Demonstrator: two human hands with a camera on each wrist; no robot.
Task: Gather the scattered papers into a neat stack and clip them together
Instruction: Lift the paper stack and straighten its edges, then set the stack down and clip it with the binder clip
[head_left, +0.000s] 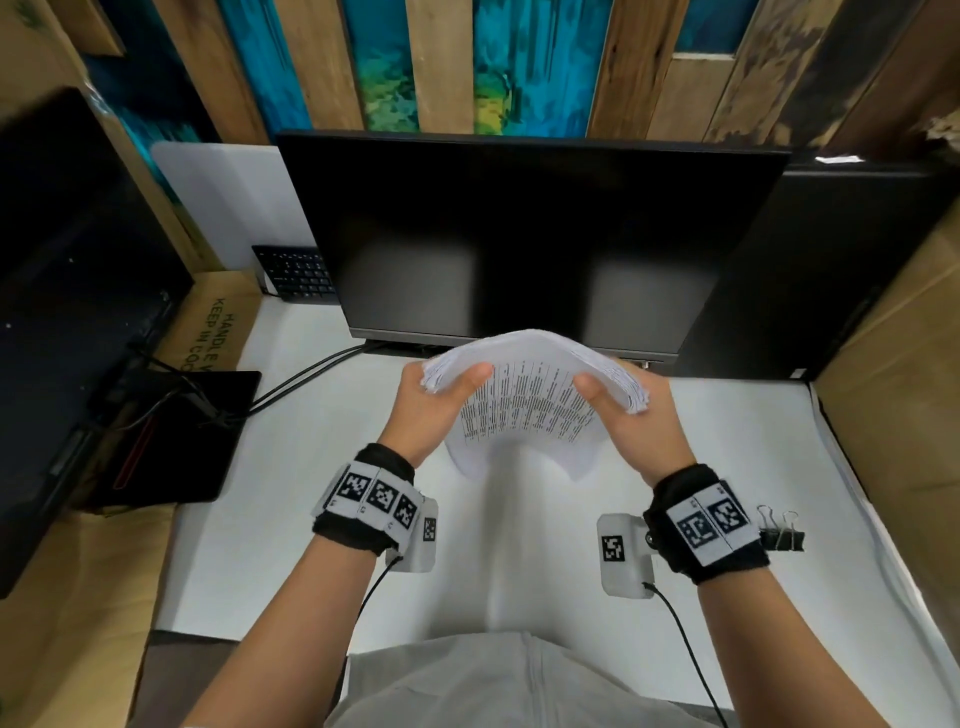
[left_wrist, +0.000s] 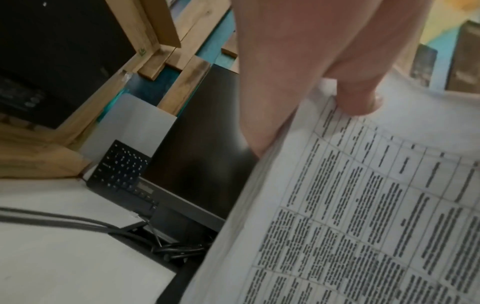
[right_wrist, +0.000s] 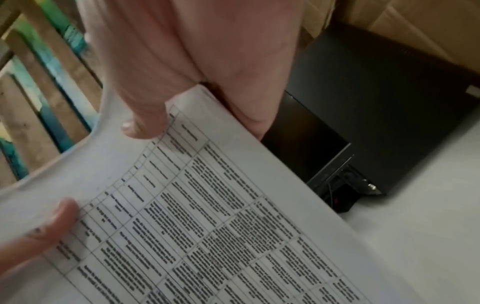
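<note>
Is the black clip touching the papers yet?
Apart. In the head view the black clip lies on the white desk beside the right wrist, while the papers are held up by both hands, well away.

Both my forearms reach forward, side by side, wrists raised off the table, each wrapped in a black band with white marker tags and a small white camera box on its inner side. My left hand (head_left: 423, 410) is up at the left end of the paper stack (head_left: 524, 410), thumb lying across the top sheet, fingers curled underneath. My right hand (head_left: 641, 421) mirrors it at the right end, thumb pressed on the printed face, fingers tucked behind. The two palms face each other and the stack bows upward between them.
</note>
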